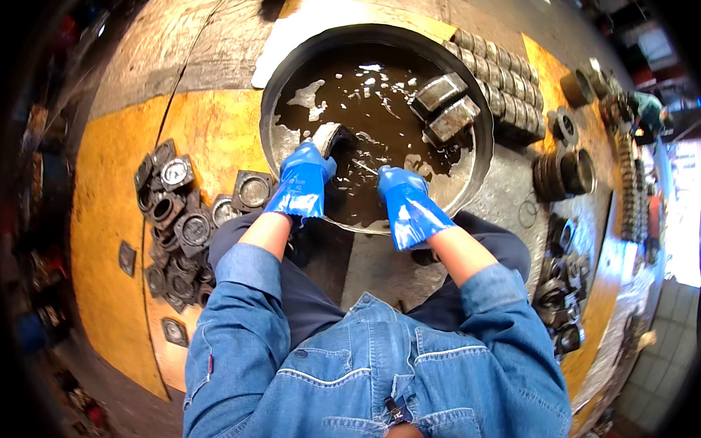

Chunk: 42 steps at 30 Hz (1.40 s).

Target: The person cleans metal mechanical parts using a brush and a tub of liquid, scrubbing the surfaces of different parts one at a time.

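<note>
Holding a curved metal part (323, 136) in the left hand (302, 177), left of centre in the frame, over the left side of the round basin (485, 143) of dark water (363, 76). Gripping the near end with the left fingers, closed round the wall; exact wrap hidden by the blue glove. Curling the right hand (404, 191) at the basin's lower middle, fingers mostly folded in, beside a thin pale streak (365, 167); cannot tell whether tool or glint, or whether held.

Likely heavy for its size, stiff, no give. Probably slippery: wet metal, wet glove, dirty water. Not fragile by the look, though perhaps rough at the edges. Best to take hold across the thick wall, thumb inside the curve, fingers outside. Expect a pull toward the far end; better to support from below when turning. Probably much the same for the two metal blocks (453, 121) at the basin's upper right: grip across flat sides.
</note>
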{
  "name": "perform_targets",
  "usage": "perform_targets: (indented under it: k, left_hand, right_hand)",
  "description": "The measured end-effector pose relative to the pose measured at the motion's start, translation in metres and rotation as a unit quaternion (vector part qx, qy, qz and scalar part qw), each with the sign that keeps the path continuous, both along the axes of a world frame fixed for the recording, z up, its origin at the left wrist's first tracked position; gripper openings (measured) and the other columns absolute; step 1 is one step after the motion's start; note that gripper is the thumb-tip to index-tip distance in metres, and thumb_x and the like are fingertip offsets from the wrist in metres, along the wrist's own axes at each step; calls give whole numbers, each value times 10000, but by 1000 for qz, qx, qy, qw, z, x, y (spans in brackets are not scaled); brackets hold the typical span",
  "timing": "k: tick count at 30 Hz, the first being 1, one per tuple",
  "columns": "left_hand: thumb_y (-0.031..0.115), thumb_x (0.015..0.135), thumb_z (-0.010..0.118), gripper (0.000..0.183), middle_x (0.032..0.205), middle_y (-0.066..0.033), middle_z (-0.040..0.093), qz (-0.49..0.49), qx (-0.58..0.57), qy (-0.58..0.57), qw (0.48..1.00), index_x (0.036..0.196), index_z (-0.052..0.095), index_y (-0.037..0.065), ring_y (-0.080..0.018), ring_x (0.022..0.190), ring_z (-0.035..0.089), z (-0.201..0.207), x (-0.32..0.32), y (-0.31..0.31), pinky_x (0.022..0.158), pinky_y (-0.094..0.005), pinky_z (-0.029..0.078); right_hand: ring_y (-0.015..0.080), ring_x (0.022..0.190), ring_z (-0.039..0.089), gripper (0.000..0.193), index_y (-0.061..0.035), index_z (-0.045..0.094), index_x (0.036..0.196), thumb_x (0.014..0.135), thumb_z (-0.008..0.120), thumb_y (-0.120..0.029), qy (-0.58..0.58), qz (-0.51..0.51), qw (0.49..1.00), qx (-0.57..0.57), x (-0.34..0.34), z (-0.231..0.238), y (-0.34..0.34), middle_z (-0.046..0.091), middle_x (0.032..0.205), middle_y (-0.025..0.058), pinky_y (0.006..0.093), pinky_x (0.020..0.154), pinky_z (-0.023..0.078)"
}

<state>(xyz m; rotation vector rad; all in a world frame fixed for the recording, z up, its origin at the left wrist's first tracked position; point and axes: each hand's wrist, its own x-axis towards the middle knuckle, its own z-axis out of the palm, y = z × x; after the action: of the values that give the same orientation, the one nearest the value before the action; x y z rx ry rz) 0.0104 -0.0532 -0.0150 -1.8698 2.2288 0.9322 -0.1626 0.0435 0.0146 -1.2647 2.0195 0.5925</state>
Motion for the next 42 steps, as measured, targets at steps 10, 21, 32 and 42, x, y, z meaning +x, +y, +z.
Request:
perform_targets:
  k: [10,21,32,42]
  left_hand:
    - [342,823,759,707,1361,-203,675,-19,55,-3,998,1444,564,67,-382,1240,664,16,-2,-9,1056,-455,537]
    - [317,835,748,651,1385,-198,659,-23,42,-11,999,1429,595,99,-375,1265,649,3,3,-11,1062,-442,536]
    - [307,866,719,631,1386,-202,652,-51,48,-5,998,1456,568,143,-402,1252,648,-13,2,-14,1054,-459,537]
    - [324,848,749,599,1341,-211,677,-42,44,-1,998,1366,621,53,-392,1234,660,2,5,-11,1043,-450,542]
  right_hand:
    - [353,1210,692,328,-128,693,1288,1025,521,-220,53,0,998,-38,12,-8,4,718,1306,147,493,995,560]
    - [363,1197,695,314,-136,723,1248,1008,541,-223,54,-47,996,-54,19,-4,6,730,1291,120,482,994,561]
    - [363,1242,674,331,-89,717,1287,1005,576,-187,25,-42,997,-64,12,-4,3,684,1357,178,496,1009,559]
    - [304,922,766,228,-110,715,1111,1005,563,-242,-95,-45,994,-13,8,-4,30,776,1037,144,448,862,579]
